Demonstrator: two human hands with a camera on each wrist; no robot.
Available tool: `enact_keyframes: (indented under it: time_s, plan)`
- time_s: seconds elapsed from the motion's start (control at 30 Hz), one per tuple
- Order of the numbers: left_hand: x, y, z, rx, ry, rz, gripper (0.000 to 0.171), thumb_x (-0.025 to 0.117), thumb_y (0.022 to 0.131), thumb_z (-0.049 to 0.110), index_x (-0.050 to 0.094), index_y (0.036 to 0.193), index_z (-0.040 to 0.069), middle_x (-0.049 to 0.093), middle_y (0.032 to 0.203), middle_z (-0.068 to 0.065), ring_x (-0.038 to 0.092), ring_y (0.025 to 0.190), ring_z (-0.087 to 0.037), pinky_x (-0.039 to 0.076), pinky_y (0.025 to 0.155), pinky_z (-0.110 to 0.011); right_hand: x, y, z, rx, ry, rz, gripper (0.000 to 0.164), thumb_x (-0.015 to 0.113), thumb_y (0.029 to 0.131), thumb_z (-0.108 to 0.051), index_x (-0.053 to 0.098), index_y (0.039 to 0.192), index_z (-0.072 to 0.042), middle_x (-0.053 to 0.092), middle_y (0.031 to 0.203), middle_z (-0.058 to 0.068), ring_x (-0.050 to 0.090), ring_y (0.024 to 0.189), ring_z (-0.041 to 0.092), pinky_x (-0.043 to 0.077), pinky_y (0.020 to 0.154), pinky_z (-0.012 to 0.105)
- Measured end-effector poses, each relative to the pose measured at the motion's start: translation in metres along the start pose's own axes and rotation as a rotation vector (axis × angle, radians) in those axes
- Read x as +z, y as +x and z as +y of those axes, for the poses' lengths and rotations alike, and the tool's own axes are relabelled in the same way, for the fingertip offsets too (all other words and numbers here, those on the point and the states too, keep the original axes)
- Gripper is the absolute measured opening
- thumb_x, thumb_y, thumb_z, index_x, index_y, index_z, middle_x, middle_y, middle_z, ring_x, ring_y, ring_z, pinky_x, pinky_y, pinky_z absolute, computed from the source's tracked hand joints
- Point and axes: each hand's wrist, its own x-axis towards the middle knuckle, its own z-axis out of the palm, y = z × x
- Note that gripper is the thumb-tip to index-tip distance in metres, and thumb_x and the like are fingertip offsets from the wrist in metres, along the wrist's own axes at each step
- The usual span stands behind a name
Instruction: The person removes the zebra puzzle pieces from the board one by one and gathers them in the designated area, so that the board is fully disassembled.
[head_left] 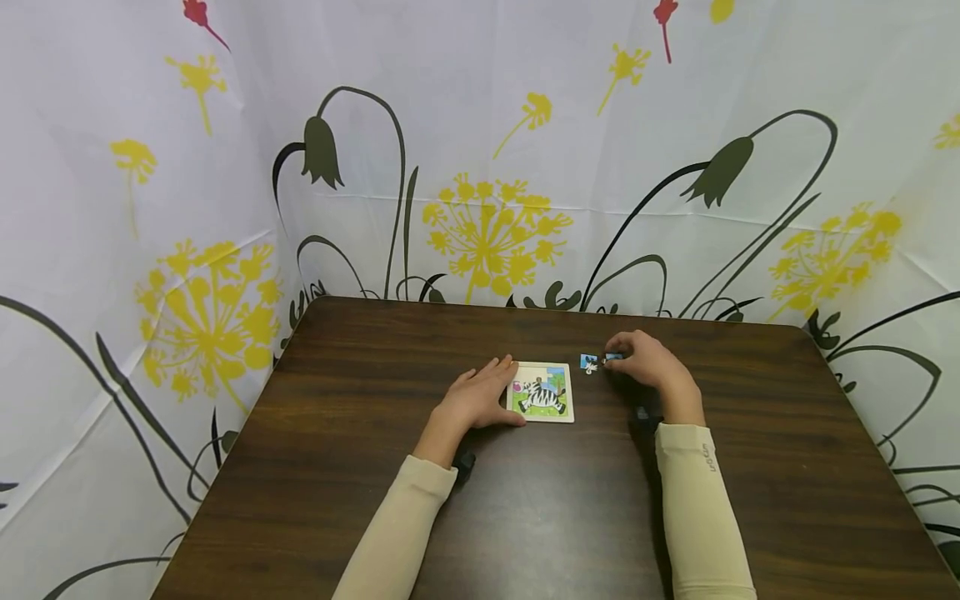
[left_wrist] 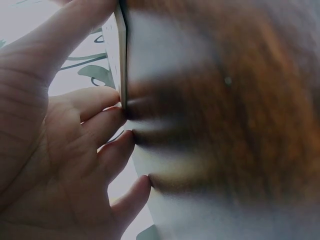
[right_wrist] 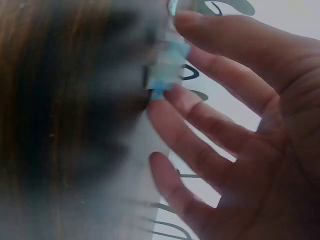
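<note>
On the head view I find the left hand (head_left: 480,398) unclenched against the puzzle board (head_left: 551,419), presumably steadying it, and the right hand (head_left: 651,362) apparently pinching a puzzle piece (head_left: 613,356) beside a loose tile (head_left: 588,362). The left wrist view adds fingertips (left_wrist: 144,182) meeting the table (head_left: 337,417); the right wrist view, blurred, the piece between thumb and fingers.

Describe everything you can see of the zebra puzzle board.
The zebra puzzle board is roughly square, with a pale frame that looks like wood. Its picture shows a striped zebra on green grass, with blue toward the upper right; the upper left is bare and pale. It lies flat on the dark brown table. The left hand spans its left side, thumb at the near corner, fingers at the far one.
</note>
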Motion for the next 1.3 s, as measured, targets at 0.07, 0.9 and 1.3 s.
enact_keyframes:
  time_s: [0.07, 0.9, 1.3]
  plan:
    - [0.000, -0.001, 0.000, 0.000, -0.004, 0.001, 0.106, 0.080, 0.094, 0.056, 0.021, 0.175, 0.020, 0.014, 0.183, 0.002, 0.014, 0.170, -0.020, 0.016, 0.137, -0.053, -0.001, -0.001, -0.001, 0.003, -0.005, -0.013, 0.035, 0.075, 0.102, -0.022, 0.073, 0.131, -0.003, 0.068, 0.138, 0.028, 0.062, 0.130, 0.047, 0.049, 0.110, 0.065]
    - [0.001, -0.001, -0.001, -0.004, -0.015, 0.015, 0.105, 0.080, 0.094, 0.056, 0.022, 0.175, 0.021, 0.015, 0.183, 0.002, 0.014, 0.170, -0.019, 0.014, 0.137, -0.053, 0.004, -0.004, -0.006, 0.066, -0.075, 0.053, 0.029, 0.073, 0.102, -0.026, 0.071, 0.122, -0.004, 0.065, 0.128, 0.026, 0.064, 0.112, 0.041, 0.052, 0.099, 0.063]
    - [0.001, -0.001, 0.000, 0.001, 0.000, 0.004, 0.106, 0.079, 0.095, 0.057, 0.020, 0.175, 0.020, 0.014, 0.183, 0.000, 0.013, 0.170, -0.020, 0.014, 0.137, -0.054, 0.018, -0.001, -0.044, -0.033, -0.054, 0.037, 0.038, 0.070, 0.105, -0.025, 0.065, 0.137, -0.005, 0.071, 0.129, 0.022, 0.068, 0.116, 0.040, 0.055, 0.101, 0.059]
